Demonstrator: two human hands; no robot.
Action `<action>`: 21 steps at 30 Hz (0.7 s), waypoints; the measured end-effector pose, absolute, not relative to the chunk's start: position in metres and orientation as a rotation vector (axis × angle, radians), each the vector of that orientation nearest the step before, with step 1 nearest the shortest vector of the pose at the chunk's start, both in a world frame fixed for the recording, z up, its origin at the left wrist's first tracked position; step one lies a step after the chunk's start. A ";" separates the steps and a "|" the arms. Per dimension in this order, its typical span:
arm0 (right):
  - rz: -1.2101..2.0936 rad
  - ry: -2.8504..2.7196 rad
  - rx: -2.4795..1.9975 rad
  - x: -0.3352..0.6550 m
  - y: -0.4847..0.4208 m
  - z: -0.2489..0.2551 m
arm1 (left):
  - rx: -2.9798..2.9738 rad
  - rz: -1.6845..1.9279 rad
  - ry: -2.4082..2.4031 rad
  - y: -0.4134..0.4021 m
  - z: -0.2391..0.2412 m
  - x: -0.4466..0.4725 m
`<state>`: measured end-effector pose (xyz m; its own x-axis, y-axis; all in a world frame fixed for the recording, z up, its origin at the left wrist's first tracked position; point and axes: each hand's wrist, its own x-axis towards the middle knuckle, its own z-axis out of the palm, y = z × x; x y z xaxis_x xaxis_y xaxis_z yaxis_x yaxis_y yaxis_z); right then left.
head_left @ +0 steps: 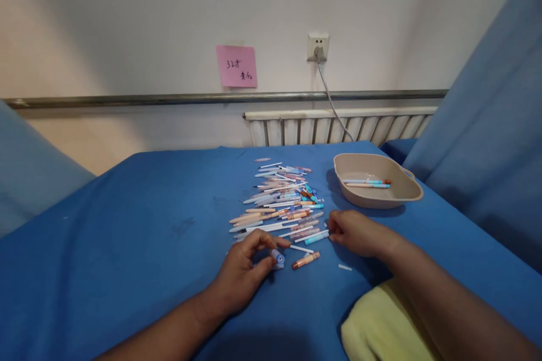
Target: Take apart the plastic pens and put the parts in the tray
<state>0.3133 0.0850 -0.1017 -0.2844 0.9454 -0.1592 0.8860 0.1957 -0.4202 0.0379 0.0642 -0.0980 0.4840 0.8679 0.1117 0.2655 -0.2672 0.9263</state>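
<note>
My left hand [249, 264] is closed with thumb and fingers around a short blue pen part [278, 258], its round end facing me. My right hand [353, 231] is pinched at the right edge of the pile; whatever its fingertips hold is hidden. A turquoise pen barrel [315, 238] and a thin white refill [305, 237] reach close to those fingertips. Between the hands lies a brown and orange pen barrel [305, 260]. Beyond them spreads a pile of pen parts [275, 198]: pale barrels, white refills and coloured caps.
A beige plastic basket [383, 203] at the right holds a few turquoise and brown pens [367, 183]. A small white piece [345, 267] lies on the blue cloth [127, 248]. Yellow fabric [376, 324] sits under my right forearm. Behind are a wall rail and a plugged-in cable [328, 87].
</note>
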 end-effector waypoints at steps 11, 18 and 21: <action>0.432 -2.264 -1.837 0.313 0.091 -0.104 | 1.826 0.784 0.978 0.064 -0.097 0.040; 0.415 -2.290 -1.785 0.311 0.095 -0.108 | 1.826 0.789 1.007 0.066 -0.098 0.041; 0.402 -2.318 -1.757 0.309 0.096 -0.110 | 1.816 0.790 1.003 0.066 -0.099 0.041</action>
